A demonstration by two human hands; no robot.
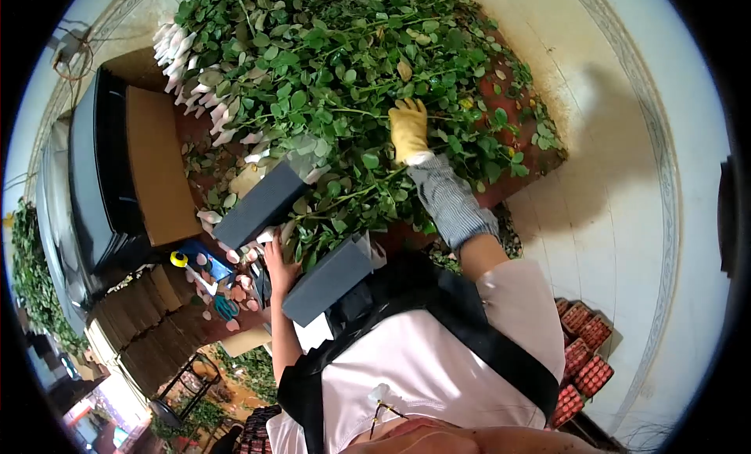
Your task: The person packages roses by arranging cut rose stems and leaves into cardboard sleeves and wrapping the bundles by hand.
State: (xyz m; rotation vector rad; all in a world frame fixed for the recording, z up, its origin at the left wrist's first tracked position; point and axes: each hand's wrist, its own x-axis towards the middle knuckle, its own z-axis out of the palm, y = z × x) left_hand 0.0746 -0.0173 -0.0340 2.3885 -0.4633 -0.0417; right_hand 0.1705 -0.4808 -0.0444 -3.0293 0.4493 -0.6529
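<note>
My left hand (279, 265) is bare and closed around the pale, white-wrapped head of a rose (267, 235), between two dark grey boxes. One grey box (260, 205) lies just ahead of it, and the other grey box (328, 280) is close to my body. Leafy rose stems (344, 208) extend rightward from near this hand. My right hand (409, 129), in a yellow glove, lies on the large heap of leafy stems (313, 71). Its fingers are slightly apart over the foliage. Whether a stem lies under the fingers is hidden.
White-sleeved rose heads (184, 59) line the heap's left edge. A cardboard box (160, 165) stands left. Teal-handled scissors (225, 307), a blue box (207, 260) and loose petals lie lower left. Red-patterned bundles (588, 368) sit on the floor at right.
</note>
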